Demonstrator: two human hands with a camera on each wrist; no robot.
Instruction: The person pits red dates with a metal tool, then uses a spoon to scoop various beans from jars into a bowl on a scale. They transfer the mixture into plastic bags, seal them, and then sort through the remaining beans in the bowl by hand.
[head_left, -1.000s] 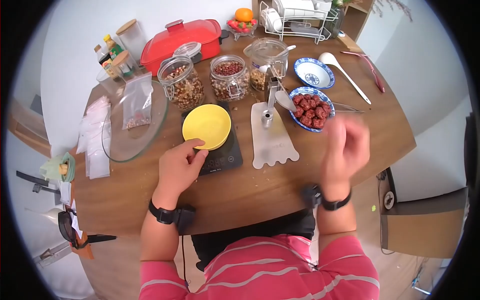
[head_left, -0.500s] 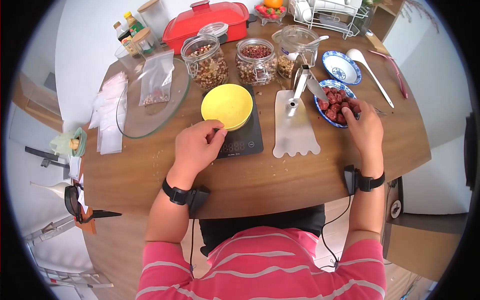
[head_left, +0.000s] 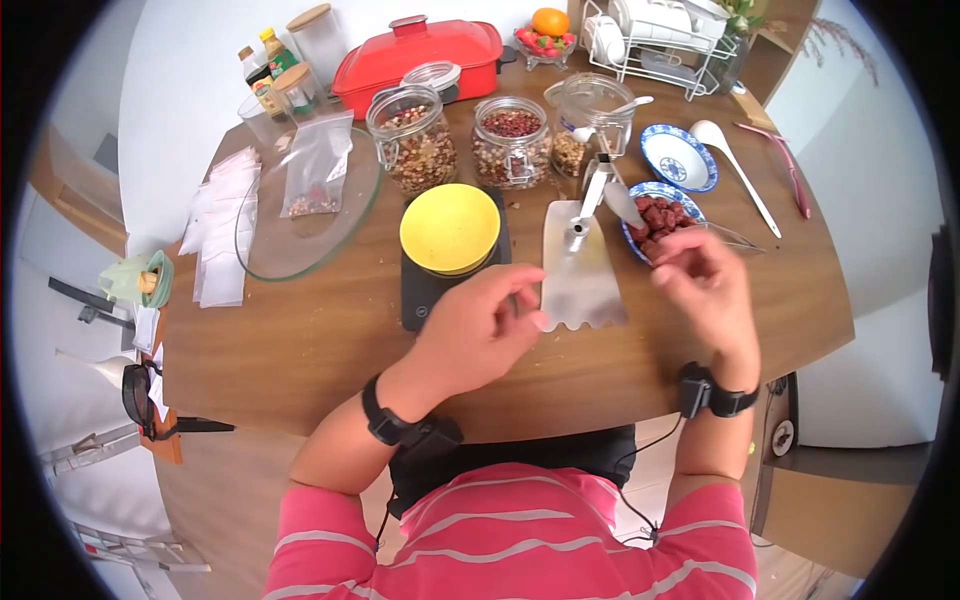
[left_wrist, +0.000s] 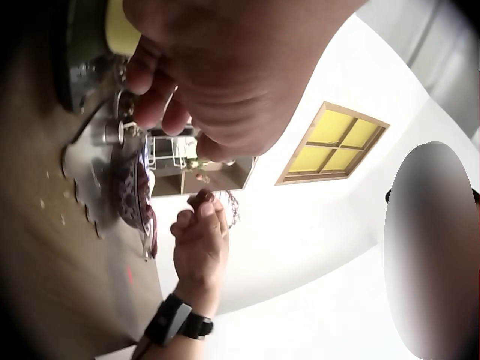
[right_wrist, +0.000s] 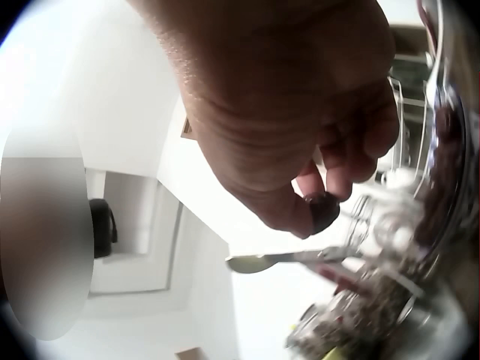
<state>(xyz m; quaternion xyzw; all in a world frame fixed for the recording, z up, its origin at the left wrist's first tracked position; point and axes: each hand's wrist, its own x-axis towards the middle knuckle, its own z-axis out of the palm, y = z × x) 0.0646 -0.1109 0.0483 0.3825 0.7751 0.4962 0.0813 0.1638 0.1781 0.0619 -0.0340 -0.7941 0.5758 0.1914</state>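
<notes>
My right hand pinches a dark red date between thumb and fingers, just in front of the blue-and-white bowl of dates. My left hand, fingers loosely bent and holding nothing that shows, hovers by the lower left edge of the metal plate of a pitting tool with an upright lever. Behind the left hand the yellow bowl rests on a black kitchen scale. In the left wrist view the right hand holds the date up.
Three glass jars of mixed grains and nuts stand behind the scale. An empty patterned bowl and a white ladle lie at the right. On the left are a glass lid, plastic bags and bottles; a red pot is behind.
My left hand has left the yellow bowl and moved right to the metal plate. My right hand reached into the date bowl and has come back toward me with a date.
</notes>
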